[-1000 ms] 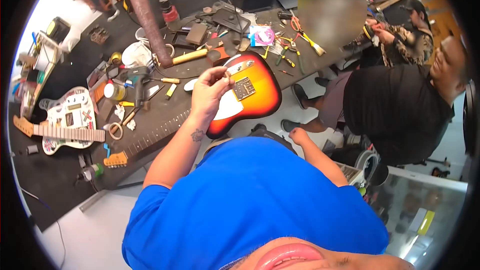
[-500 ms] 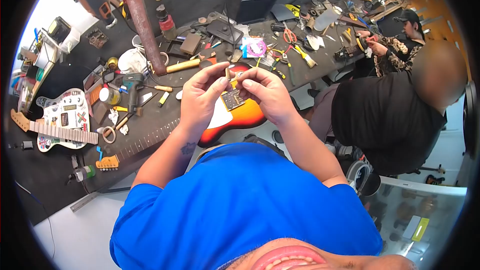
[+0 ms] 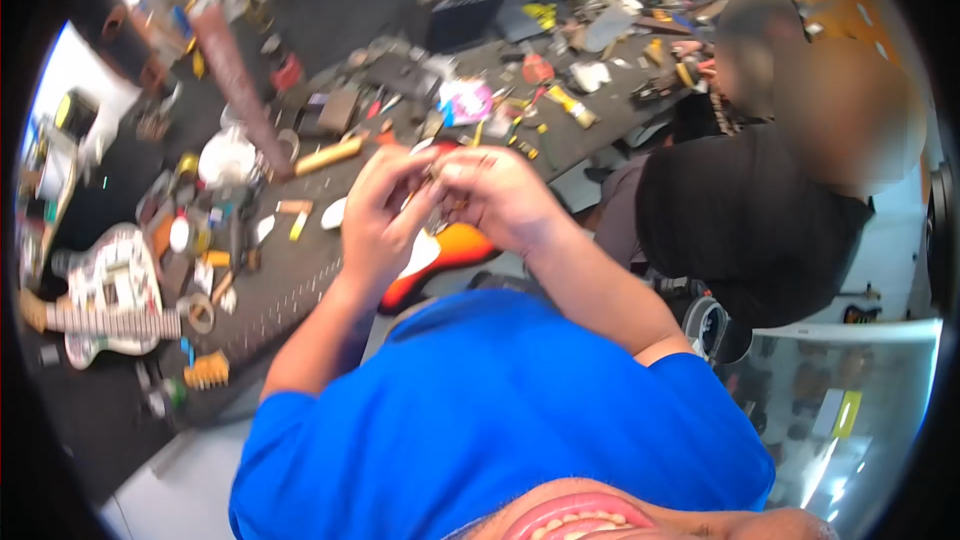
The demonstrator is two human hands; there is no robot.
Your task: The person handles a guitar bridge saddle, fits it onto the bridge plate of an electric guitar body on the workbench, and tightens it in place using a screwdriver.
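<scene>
My left hand [image 3: 385, 205] and my right hand [image 3: 500, 195] meet fingertip to fingertip above an electric guitar [image 3: 460, 243] with a red-orange sunburst body. Both are closed in a pinch around something small, which the fingers and blur mostly hide. The guitar's fretted neck [image 3: 300, 292] runs left across the bench to a light wood headstock [image 3: 207, 370]. My hands and forearms cover part of the body.
Tools and parts crowd the dark workbench [image 3: 330, 190]: a hammer with a wooden handle [image 3: 328, 156], a brush [image 3: 572, 106], a tape roll [image 3: 199, 314]. A stickered white guitar [image 3: 115, 285] lies left. Two people are at right, one in a black shirt [image 3: 735, 225].
My hands have drawn closer together, my right hand shifting left towards the left one. A small tan piece between my left fingers is now mostly hidden. The whole view has shifted and blurred.
</scene>
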